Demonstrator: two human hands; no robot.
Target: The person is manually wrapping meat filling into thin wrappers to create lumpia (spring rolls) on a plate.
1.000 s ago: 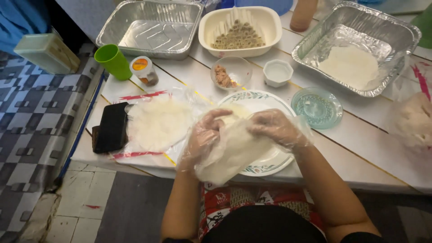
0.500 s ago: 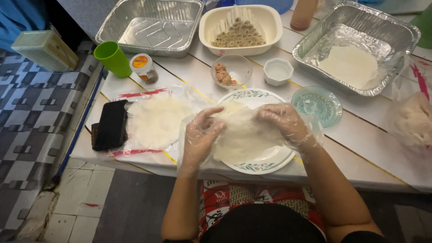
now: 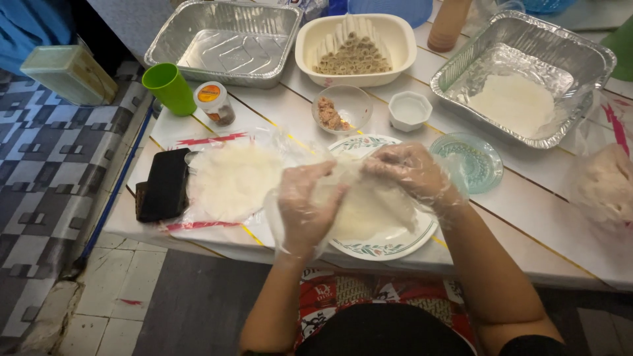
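Note:
Both of my hands wear clear plastic gloves and work over a white plate with a floral rim [image 3: 389,245]. My left hand [image 3: 304,206] and my right hand [image 3: 410,173] pinch the edges of a thin, pale round wrapper [image 3: 366,209] that lies across the plate. To the left, a stack of the same wrappers [image 3: 234,179] rests on an opened plastic bag. A small glass bowl of minced filling [image 3: 337,111] stands just beyond the plate.
A cream dish of stacked rolls [image 3: 355,46], two foil trays [image 3: 224,41] [image 3: 521,79], a small white cup [image 3: 409,109], a green glass saucer [image 3: 473,162], a green cup [image 3: 169,87], a small jar [image 3: 215,103] and a black wallet [image 3: 163,184] sit on the table. The table's left edge drops to tiled floor.
The wrapper, earlier lifted and hanging off the plate's near edge, has been spread flat onto the plate. Both hands moved up and closer together over it.

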